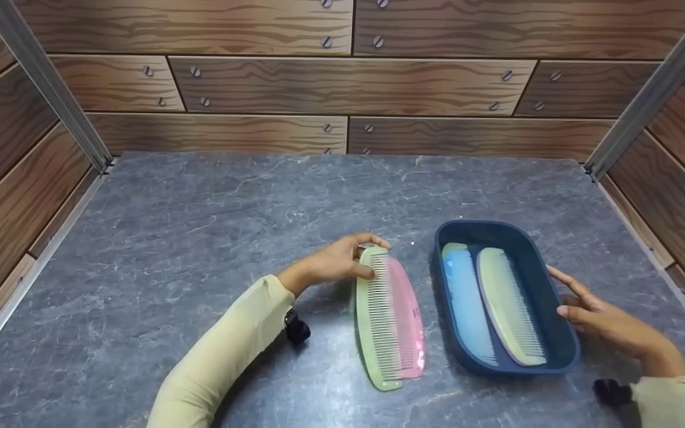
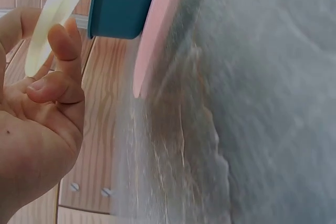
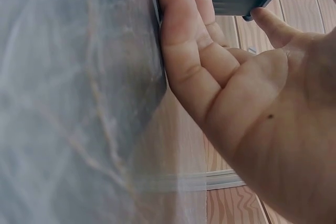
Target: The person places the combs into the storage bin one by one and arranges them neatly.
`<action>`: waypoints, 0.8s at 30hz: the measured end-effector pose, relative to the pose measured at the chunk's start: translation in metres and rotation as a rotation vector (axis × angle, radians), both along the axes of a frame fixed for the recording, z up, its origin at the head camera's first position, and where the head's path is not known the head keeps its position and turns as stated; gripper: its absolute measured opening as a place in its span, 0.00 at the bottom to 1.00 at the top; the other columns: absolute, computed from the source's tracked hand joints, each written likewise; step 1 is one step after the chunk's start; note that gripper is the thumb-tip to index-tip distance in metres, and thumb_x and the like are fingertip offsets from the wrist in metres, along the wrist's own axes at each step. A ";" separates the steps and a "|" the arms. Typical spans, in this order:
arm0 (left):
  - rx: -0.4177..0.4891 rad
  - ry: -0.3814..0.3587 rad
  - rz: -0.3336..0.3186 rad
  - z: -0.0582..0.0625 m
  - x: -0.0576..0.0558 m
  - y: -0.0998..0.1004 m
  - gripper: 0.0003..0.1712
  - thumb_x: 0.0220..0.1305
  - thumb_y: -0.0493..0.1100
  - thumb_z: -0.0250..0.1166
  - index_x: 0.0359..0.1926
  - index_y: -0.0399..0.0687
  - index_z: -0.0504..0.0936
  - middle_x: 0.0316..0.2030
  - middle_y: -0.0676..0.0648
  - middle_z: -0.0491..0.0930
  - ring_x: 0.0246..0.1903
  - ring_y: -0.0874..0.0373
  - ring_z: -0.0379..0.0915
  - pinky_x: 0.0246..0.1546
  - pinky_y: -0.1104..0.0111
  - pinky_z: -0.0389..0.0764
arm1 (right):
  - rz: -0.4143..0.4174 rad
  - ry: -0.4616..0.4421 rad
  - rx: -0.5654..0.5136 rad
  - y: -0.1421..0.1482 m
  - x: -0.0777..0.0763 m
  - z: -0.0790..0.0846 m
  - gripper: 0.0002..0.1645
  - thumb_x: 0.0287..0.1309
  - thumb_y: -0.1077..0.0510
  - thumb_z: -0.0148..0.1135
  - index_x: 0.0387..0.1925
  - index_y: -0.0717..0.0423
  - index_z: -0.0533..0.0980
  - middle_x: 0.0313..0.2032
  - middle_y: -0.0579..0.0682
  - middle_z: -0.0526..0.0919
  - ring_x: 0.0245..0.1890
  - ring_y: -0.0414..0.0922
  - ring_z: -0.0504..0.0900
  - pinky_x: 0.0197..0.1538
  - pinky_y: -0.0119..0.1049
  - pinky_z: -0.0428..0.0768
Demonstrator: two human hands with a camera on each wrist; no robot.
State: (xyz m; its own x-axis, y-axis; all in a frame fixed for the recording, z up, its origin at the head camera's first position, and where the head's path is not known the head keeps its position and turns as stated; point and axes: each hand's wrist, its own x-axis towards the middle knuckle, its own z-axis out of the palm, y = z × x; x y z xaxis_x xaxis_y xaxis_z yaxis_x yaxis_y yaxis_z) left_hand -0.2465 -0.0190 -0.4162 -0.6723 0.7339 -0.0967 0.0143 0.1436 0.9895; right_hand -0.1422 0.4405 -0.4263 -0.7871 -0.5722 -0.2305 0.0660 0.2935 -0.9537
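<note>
My left hand (image 1: 339, 260) pinches a pale green comb (image 1: 372, 333) near its far end, thumb on one face and fingers behind. In the left wrist view the green comb (image 2: 44, 40) is raised off the table. A pink comb (image 1: 409, 321) lies on the table, partly covered by the green one in the head view. To the right stands a dark blue tub (image 1: 509, 370) holding a blue comb (image 1: 467, 303) and a pale yellow-green comb (image 1: 506, 303) side by side. My right hand (image 1: 604, 318) touches the tub's right side, thumb at the rim and fingers along the outer wall.
The grey marbled tabletop (image 1: 229, 214) is bounded by a wood-patterned back wall (image 1: 342, 86) and matching side panels. Metal posts (image 1: 646, 95) rise at the back corners. Another greenish comb end (image 1: 454, 246) shows under the blue comb inside the tub.
</note>
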 end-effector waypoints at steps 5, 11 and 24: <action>0.045 -0.023 0.008 0.005 0.001 0.005 0.34 0.52 0.26 0.60 0.63 0.39 0.68 0.40 0.43 0.80 0.36 0.57 0.80 0.40 0.64 0.84 | 0.004 -0.001 -0.003 0.001 0.000 0.001 0.41 0.74 0.63 0.36 0.75 0.39 0.29 0.58 0.35 0.68 0.56 0.33 0.76 0.54 0.32 0.78; 0.095 -0.011 0.014 0.018 0.000 0.014 0.34 0.52 0.28 0.59 0.64 0.42 0.68 0.41 0.44 0.78 0.36 0.58 0.79 0.37 0.67 0.83 | 0.004 -0.023 -0.026 0.001 -0.001 0.001 0.41 0.75 0.63 0.36 0.75 0.37 0.29 0.58 0.36 0.68 0.56 0.35 0.77 0.54 0.35 0.79; 0.086 0.120 0.039 0.064 -0.011 0.037 0.34 0.55 0.29 0.60 0.65 0.45 0.68 0.45 0.40 0.77 0.40 0.55 0.78 0.43 0.61 0.83 | 0.018 -0.028 -0.052 0.001 -0.001 -0.003 0.41 0.74 0.65 0.34 0.75 0.32 0.30 0.58 0.40 0.66 0.56 0.37 0.77 0.53 0.36 0.80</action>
